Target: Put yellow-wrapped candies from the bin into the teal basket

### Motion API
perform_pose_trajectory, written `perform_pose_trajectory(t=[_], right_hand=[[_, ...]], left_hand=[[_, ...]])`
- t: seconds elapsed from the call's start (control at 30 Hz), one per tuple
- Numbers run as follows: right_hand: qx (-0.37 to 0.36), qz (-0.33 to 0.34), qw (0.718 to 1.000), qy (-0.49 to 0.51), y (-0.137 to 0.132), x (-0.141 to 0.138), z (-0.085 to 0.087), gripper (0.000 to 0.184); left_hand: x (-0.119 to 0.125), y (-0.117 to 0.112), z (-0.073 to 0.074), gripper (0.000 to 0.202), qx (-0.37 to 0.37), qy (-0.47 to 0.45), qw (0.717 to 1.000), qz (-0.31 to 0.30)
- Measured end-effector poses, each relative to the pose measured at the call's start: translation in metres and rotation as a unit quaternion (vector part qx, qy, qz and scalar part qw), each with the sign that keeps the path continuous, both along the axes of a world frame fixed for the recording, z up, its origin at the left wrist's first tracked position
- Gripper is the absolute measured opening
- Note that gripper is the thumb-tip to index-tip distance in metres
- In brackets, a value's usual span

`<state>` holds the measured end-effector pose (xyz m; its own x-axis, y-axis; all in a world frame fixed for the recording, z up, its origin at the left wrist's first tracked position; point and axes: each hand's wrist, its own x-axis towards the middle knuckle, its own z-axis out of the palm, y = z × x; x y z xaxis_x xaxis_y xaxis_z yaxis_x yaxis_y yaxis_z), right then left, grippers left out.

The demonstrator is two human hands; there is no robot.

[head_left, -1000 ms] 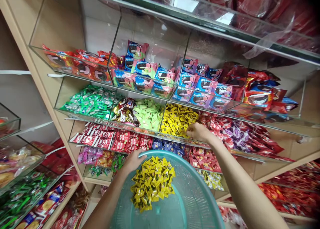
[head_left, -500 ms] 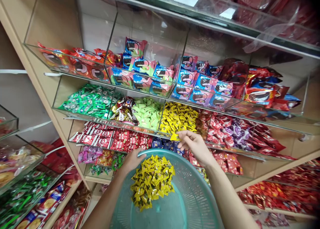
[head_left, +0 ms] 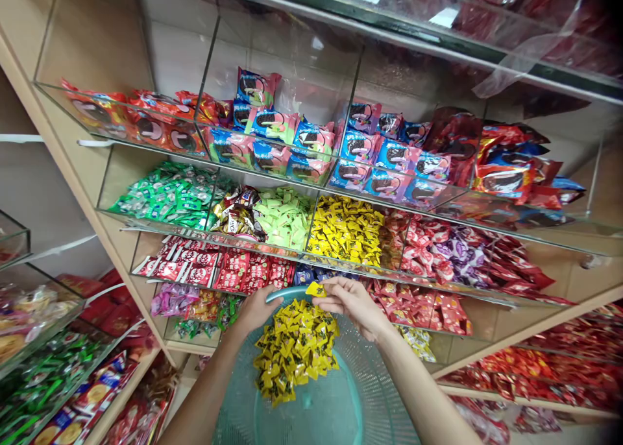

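My left hand [head_left: 257,307] is closed around the rim of a round green plastic basket [head_left: 341,403]. A heap of yellow-wrapped candies [head_left: 296,351] lies inside, toward the basket's far left side. Between the thumb and fingers of my right hand [head_left: 348,302] is a single yellow-wrapped candy [head_left: 315,290], held just above the far rim. Behind it on the shelf, a clear bin [head_left: 335,262] holds many more candies in the same yellow wrappers [head_left: 345,231]. The far rim is partly covered by my right hand.
Light green candies [head_left: 285,218] and purple and red candies [head_left: 442,253] fill bins beside the yellow ones. Above them a glass shelf carries blue and pink cookie packs [head_left: 270,124]. Red packets [head_left: 185,261] sit in a lower bin. A wooden side panel [head_left: 87,179] stands at left.
My right hand has moved left and down from the front of the yellow candy bin to over the basket's rim, carrying one candy. My left hand stays on the rim.
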<state>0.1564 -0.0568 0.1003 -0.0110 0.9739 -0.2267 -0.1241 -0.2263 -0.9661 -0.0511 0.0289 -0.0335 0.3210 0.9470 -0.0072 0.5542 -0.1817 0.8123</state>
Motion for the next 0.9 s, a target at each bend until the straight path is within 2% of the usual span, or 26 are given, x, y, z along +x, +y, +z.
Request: perform_pose_trajectory(t=[0.13, 0.33, 0.5, 0.6, 0.67, 0.73, 0.9], right_hand=[[-0.004, 0.001, 1.0, -0.018, 0.003, 0.003, -0.011, 0.013], [-0.013, -0.013, 0.999, -0.028, 0.006, 0.01, -0.026, 0.006], [-0.015, -0.023, 0.999, -0.041, 0.009, 0.018, -0.034, 0.009], [-0.006, -0.011, 0.994, -0.112, 0.011, 0.024, -0.043, 0.006], [0.006, 0.016, 0.971, -0.237, 0.012, 0.029, -0.05, 0.004], [0.018, 0.042, 0.935, -0.353, 0.011, 0.031, -0.054, 0.01], [0.06, 0.052, 0.869, -0.488, 0.007, 0.029, -0.057, 0.017]], left_hand=[[-0.001, 0.0, 0.001, 0.042, 0.027, -0.001, 1.0, -0.007], [0.0, 0.0, 0.004, 0.04, 0.023, 0.007, 1.0, -0.013], [0.001, 0.0, 0.005, 0.039, 0.026, 0.021, 0.999, -0.009], [0.0, 0.0, 0.006, 0.038, 0.023, 0.021, 0.999, -0.016], [0.0, 0.0, 0.007, 0.038, 0.021, 0.02, 0.999, -0.019], [0.0, 0.001, 0.007, 0.038, 0.022, 0.021, 0.999, -0.015], [0.001, 0.001, 0.009, 0.039, 0.028, 0.032, 0.999, -0.013]])
